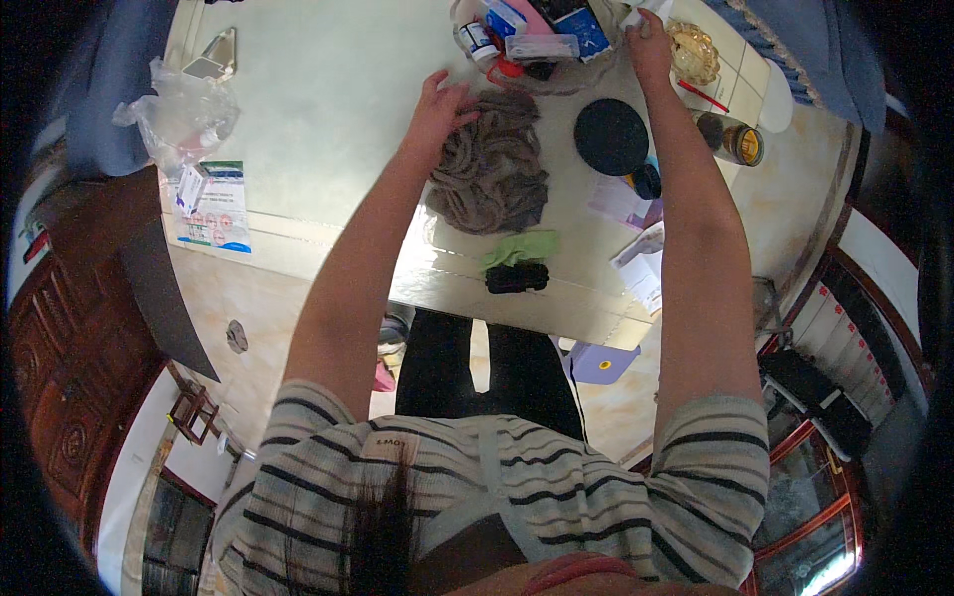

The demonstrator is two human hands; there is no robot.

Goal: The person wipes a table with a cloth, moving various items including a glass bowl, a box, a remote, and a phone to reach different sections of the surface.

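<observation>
My left hand [438, 112] hovers at the upper left edge of a crumpled grey-brown cloth [492, 171], fingers apart and holding nothing; whether the fingertips touch the cloth is unclear. At the far right of the table, my right hand [650, 48] pinches a thin white sheet [656, 10], partly cut off by the picture's top edge. Between the hands stands a clear plastic container [596, 80] filled with a white bottle [478, 42], a blue box [505, 18], a transparent case [542, 47] and other small items. A round black disc [611, 139] lies beside my right forearm.
An amber glass ashtray [693, 52], a red pen [703, 96] and a glass jar [744, 144] sit on the right. Near the front edge lie a green cloth [520, 249] and a black object [517, 278]. A plastic bag [182, 112] and a printed sheet [223, 201] are on the left.
</observation>
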